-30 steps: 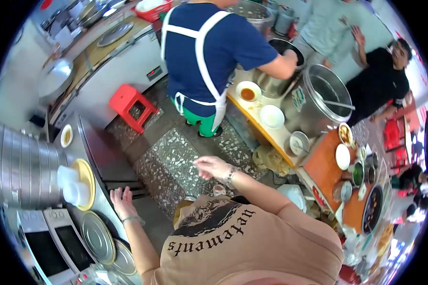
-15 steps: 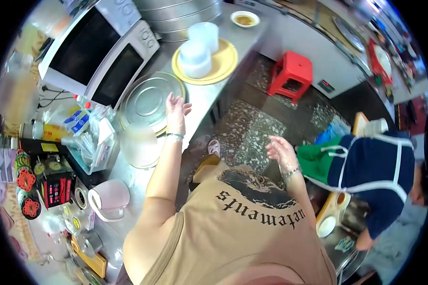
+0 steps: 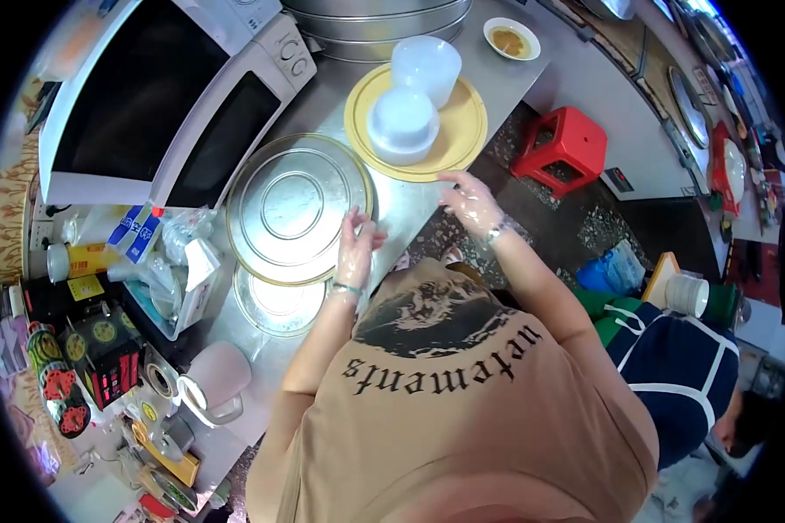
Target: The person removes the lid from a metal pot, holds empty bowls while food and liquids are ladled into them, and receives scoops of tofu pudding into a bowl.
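My left hand (image 3: 356, 253) hovers at the right edge of a large round metal lid (image 3: 290, 209), fingers apart and somewhat curled, holding nothing. A smaller lid (image 3: 279, 301) lies just below the large one. My right hand (image 3: 473, 206) is empty with spread fingers, close to the lower right rim of a yellow round tray (image 3: 471, 144). Two stacks of translucent plastic bowls stand on that tray, the nearer stack (image 3: 401, 126) upside down and the farther stack (image 3: 427, 68) behind it. Both hands appear to wear thin clear gloves.
Two microwaves (image 3: 227, 135) stand at the upper left, near metal steamer tiers (image 3: 384, 26). A bowl of brown sauce (image 3: 511, 40) sits at the counter's far end. A red stool (image 3: 563, 150) is on the floor. A co-worker (image 3: 672, 375) is at the right; a pink pitcher (image 3: 218, 379) stands lower left.
The view has swung from the aisle and co-worker to the counter. My right hand has come near the yellow tray, and my left hand is beside the large lid's edge.
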A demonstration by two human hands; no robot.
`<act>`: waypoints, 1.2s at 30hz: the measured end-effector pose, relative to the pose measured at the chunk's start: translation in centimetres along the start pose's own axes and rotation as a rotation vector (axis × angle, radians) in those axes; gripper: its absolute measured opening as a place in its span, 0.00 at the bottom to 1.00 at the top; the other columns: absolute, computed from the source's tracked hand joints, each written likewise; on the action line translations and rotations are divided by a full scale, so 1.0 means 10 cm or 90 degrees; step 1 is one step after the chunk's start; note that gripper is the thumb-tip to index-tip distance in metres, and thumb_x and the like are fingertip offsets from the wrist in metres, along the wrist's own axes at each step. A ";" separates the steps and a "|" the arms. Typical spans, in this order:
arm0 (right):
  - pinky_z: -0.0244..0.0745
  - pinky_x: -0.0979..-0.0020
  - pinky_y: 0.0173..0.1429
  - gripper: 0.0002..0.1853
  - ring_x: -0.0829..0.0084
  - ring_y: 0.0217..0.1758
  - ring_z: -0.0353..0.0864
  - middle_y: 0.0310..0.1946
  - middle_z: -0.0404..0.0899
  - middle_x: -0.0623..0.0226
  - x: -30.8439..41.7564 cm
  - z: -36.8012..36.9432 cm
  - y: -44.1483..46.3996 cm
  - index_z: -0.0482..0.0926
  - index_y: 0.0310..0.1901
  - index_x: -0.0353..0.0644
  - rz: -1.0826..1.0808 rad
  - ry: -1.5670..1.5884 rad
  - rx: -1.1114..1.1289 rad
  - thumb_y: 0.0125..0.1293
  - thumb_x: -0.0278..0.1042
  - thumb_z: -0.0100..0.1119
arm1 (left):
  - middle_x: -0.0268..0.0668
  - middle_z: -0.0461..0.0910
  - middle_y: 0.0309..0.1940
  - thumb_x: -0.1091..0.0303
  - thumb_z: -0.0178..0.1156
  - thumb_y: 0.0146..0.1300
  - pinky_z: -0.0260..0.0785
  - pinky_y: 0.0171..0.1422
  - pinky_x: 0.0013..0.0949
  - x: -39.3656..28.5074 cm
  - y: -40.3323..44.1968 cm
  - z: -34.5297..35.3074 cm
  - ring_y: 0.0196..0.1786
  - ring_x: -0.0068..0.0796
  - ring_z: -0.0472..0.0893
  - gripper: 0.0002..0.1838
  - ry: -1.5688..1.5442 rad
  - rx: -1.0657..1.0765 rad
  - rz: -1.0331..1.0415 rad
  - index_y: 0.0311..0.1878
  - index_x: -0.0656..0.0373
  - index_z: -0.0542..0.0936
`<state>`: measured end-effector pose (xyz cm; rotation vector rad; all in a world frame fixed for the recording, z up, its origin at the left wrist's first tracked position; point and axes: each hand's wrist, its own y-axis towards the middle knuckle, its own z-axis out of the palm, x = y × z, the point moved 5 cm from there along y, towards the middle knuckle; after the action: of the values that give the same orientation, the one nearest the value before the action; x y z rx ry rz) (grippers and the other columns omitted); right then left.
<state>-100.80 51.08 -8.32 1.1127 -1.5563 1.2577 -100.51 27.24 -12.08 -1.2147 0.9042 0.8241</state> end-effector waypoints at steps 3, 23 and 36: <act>0.73 0.75 0.43 0.15 0.79 0.35 0.77 0.31 0.79 0.68 -0.04 0.17 0.19 0.77 0.46 0.35 0.048 -0.060 0.094 0.63 0.37 0.57 | 0.44 0.66 0.56 0.72 0.49 0.64 0.72 0.45 0.30 0.07 -0.14 0.06 0.41 0.29 0.78 0.29 0.023 -0.018 -0.032 0.67 0.61 0.55; 0.75 0.72 0.43 0.20 0.75 0.38 0.79 0.38 0.80 0.65 -1.63 -2.12 -3.78 0.75 0.50 0.38 0.403 0.114 -0.697 0.62 0.43 0.54 | 0.36 0.72 0.47 0.67 0.50 0.69 0.69 0.45 0.25 0.46 -0.05 2.93 0.39 0.23 0.75 0.21 0.285 0.622 -0.057 0.63 0.58 0.63; 0.73 0.76 0.33 0.17 0.78 0.31 0.77 0.30 0.78 0.67 -2.81 -2.60 -5.65 0.75 0.50 0.35 0.353 0.411 -0.948 0.65 0.38 0.53 | 0.41 0.71 0.48 0.69 0.53 0.64 0.71 0.41 0.28 1.34 -1.94 7.30 0.37 0.25 0.76 0.25 0.340 1.007 0.036 0.64 0.60 0.61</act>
<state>-37.20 74.38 -16.73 -0.6342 -1.6683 0.3412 -67.96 96.60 -8.24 0.0497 1.5309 -0.3248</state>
